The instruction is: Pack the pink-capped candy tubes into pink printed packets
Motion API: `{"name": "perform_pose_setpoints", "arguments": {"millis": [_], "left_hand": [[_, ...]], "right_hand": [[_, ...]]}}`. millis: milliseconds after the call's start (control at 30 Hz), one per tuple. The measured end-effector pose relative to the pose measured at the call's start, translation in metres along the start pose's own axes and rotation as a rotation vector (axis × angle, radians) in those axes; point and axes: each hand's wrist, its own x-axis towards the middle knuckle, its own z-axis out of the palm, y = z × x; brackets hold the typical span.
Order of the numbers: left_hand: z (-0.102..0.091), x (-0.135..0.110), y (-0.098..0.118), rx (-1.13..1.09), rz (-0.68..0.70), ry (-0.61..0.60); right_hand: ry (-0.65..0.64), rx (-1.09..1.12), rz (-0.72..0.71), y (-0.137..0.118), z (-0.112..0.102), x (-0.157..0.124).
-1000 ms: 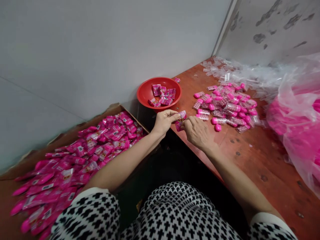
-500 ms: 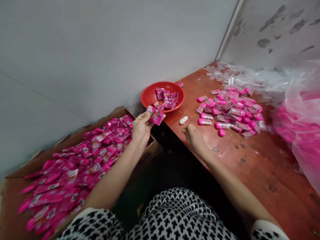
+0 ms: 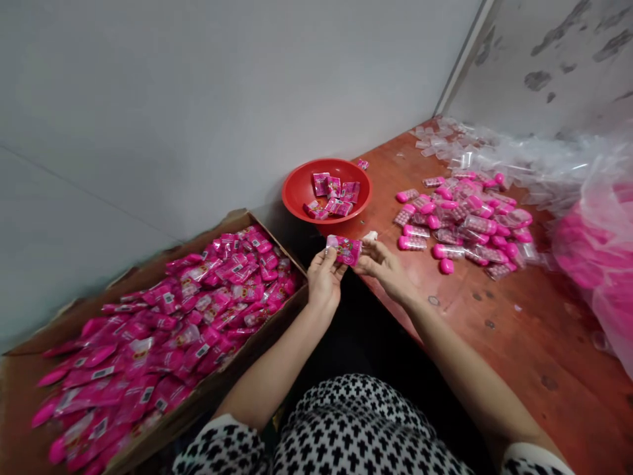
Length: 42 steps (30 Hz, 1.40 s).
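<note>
Between thumb and fingers, my left hand pinches a small pink printed packet by its left end. The fingers of my right hand close on the packet's right edge, so both hands hold it in front of the red bowl. Just beyond my right fingertips, a small white lump lies on the table, partly covered by them. Similar pink packets lie inside the red plastic bowl.
On my left, a cardboard box holds many pink packages. A pile of clear tubes with pink caps lies on the reddish table. Farther right are clear plastic pieces and a bag of pink items.
My left hand has moved right and slightly down with the packet, away from the bowl's rim. My right hand has come to the packet and taken its right edge.
</note>
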Motion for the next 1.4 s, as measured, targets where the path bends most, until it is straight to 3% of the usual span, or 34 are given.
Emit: {"name": "perform_pose_setpoints", "arguments": {"millis": [167, 300, 433, 567, 633, 733, 767, 833, 933, 1033, 1133, 1267, 1333, 1400], "left_hand": [[0.005, -0.033, -0.04, 0.002, -0.157, -0.106], [0.001, -0.055, -0.06, 0.035, -0.275, -0.111], [0.003, -0.073, -0.078, 0.096, -0.37, -0.151], [0.003, -0.076, -0.08, 0.496, -0.584, -0.432], [0.003, -0.058, -0.069, 0.797, -0.407, -0.568], [0.008, -0.006, -0.047, 1.099, 0.377, -0.563], [0.01, 0.016, -0.041, 1.17, 0.561, -0.556], [0.013, 0.056, -0.034, 1.314, 0.752, -0.531], [0.012, 0.096, -0.037, 1.417, 0.796, -0.575], [0.007, 0.109, -0.046, 1.419, 0.781, -0.61], [0.004, 0.11, -0.054, 1.364, 0.789, -0.549], [0.005, 0.106, -0.056, 1.247, 0.76, -0.445], [0.005, 0.095, -0.054, 1.208, 0.778, -0.396], [0.005, 0.074, -0.054, 1.198, 0.81, -0.422]], "right_hand": [[0.194, 0.074, 0.077, 0.011, -0.03, -0.023], [0.096, 0.021, 0.195, 0.007, -0.064, -0.025], [0.025, -0.039, 0.208, 0.001, -0.089, -0.031], [-0.072, -0.186, 0.25, -0.002, -0.124, -0.035], [-0.154, -0.274, 0.283, 0.0, -0.141, -0.034], [-0.253, -0.363, 0.277, 0.007, -0.154, -0.028], [-0.275, -0.402, 0.254, 0.01, -0.154, -0.025], [-0.308, -0.505, 0.184, 0.014, -0.15, -0.017], [-0.317, -0.689, 0.05, 0.018, -0.142, -0.003], [-0.293, -0.837, -0.072, 0.022, -0.136, 0.007], [-0.229, -0.843, -0.131, 0.026, -0.134, 0.007], [0.021, -0.66, -0.107, 0.026, -0.132, -0.012], [0.141, -0.598, -0.095, 0.023, -0.132, -0.029], [0.208, -0.567, -0.079, 0.021, -0.132, -0.048]]}}
